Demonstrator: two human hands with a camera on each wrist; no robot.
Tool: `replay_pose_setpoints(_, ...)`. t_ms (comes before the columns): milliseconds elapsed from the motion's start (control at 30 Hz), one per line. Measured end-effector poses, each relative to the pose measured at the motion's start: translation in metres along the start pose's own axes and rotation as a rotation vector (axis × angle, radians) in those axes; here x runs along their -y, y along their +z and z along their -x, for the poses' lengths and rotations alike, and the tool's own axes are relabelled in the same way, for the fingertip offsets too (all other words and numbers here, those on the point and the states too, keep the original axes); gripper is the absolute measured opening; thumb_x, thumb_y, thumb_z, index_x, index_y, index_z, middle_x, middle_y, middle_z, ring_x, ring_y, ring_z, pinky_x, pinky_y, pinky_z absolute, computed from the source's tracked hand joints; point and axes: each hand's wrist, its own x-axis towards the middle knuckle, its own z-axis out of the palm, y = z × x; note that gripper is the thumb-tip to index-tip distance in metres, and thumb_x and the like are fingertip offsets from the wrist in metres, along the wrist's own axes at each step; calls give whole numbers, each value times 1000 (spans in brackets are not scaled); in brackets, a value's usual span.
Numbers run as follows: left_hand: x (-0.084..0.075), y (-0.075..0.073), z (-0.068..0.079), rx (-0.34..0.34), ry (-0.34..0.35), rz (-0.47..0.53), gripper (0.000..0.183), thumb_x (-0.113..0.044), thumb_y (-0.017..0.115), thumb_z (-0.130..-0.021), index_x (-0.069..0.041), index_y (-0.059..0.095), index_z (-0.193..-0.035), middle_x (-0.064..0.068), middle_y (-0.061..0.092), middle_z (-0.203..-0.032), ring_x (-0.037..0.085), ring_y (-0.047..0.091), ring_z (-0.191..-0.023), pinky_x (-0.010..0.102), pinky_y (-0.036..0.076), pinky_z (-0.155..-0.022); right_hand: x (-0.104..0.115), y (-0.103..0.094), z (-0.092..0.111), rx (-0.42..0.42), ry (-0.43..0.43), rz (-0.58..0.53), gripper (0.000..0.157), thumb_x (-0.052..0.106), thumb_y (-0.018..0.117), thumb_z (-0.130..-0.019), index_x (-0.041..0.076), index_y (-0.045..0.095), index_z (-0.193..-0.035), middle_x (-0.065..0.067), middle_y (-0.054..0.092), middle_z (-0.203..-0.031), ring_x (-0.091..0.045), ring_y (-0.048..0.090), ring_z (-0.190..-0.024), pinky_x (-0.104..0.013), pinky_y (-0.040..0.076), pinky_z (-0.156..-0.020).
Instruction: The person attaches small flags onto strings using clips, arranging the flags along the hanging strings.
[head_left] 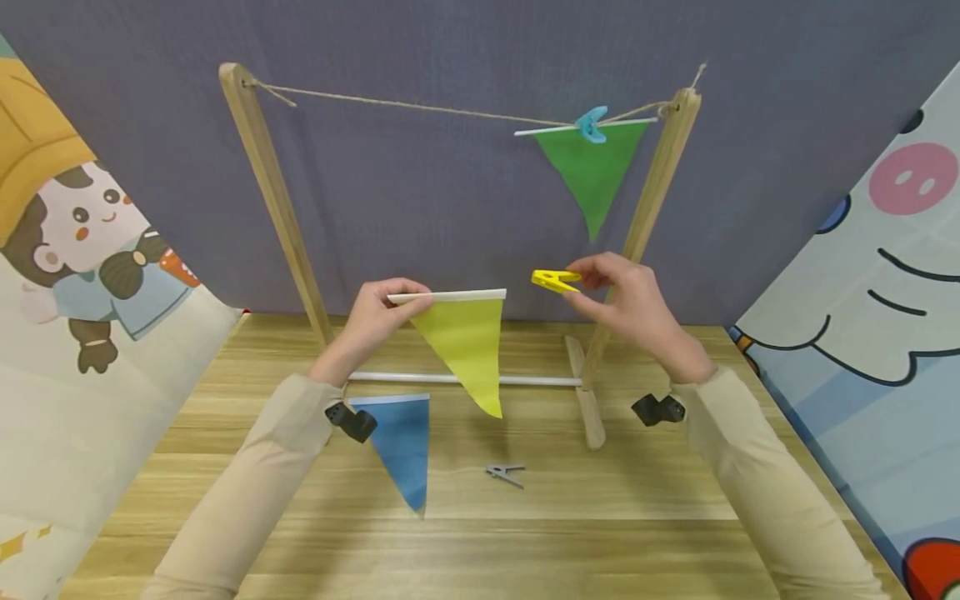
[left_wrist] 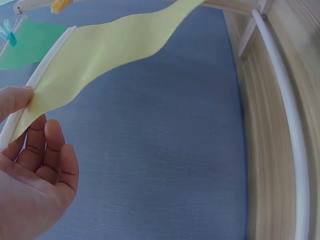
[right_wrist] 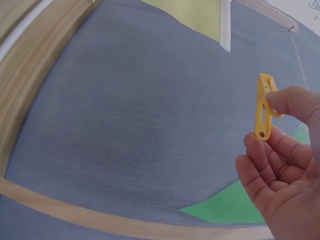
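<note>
pinching the narrow white strip (head_left: 468, 296) along the top of a triangular yellow cloth-like pennant (head_left: 472, 342), the left hand (head_left: 378, 315) closes its thumb and fingers on the strip's left end. the left wrist view shows the thumb pressed against that strip. the yellow pennant hangs in mid-air with its point down, in front of the white rod (head_left: 540, 381) that runs low across the wooden stand.

the right hand (head_left: 630, 300) pinches a small yellow plastic clip (head_left: 553, 281) at one end between thumb and fingertips, the gap between them just filled by the clip. this clip is near the right end of the yellow pennant's strip but apart from it.

above both hands, a thin tan string (head_left: 420, 106) stretches between a left wooden post (head_left: 273, 183) and a right wooden post (head_left: 656, 179). near the right post, a light blue clip (head_left: 591, 125) sits at the string over the white top strip of a triangular green pennant (head_left: 596, 167), whose point hangs down.

on the light wood-grain table (head_left: 570, 550), a triangular blue pennant (head_left: 405, 446) with a white top strip lies beside the left wrist, and a small grey clip (head_left: 506, 474) lies to its right, apart from it. a dark grey-violet backdrop (head_left: 450, 208) stands behind the stand.
</note>
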Motion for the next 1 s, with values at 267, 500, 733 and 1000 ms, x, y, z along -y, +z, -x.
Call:
replay_pose_setpoints(267, -11, -1, -8, -17, 28, -7, 25, -20, 69, -86, 2, 68, -97, -5, 65, -85, 10, 48, -66, 24, 40, -58, 2, -8, -9, 10, -5, 22, 25, -1, 74, -77, -4, 65, -100, -14, 63, -88, -23, 60, -75, -35, 50, -67)
replay_pose_setpoints(500, -24, -3, -18, -10, 68, -20, 24, -18, 69, -86, 3, 68, -97, -6, 66, -86, 10, 52, -72, 26, 43, -64, 4, -18, -18, -12, -32, 24, 25, 0, 74, -77, -3, 65, -100, -14, 64, -89, -22, 60, -76, -22, 47, -69)
replay_pose_setpoints(733, -33, -1, -24, 11, 83, -40, 20, -15, 69, -86, 3, 68, -96, -6, 65, -82, 10, 55, -69, 24, 46, -64, 6, -24, -26, -10, -15, 46, 25, 0, 73, -78, -3, 65, -101, -13, 64, -89, -22, 59, -76, -16, 43, -69)
replay_pose_setpoints(1000, -40, 0, -30, 20, 119, -38, 21, -15, 69, -86, 4, 67, -96, -5, 65, -82, 9, 52, -68, 24, 45, -63, 11, -30, -35, -20, -14, 67, 26, 2, 73, -79, -3, 65, -103, -13, 63, -90, -21, 58, -77, -22, 44, -71)
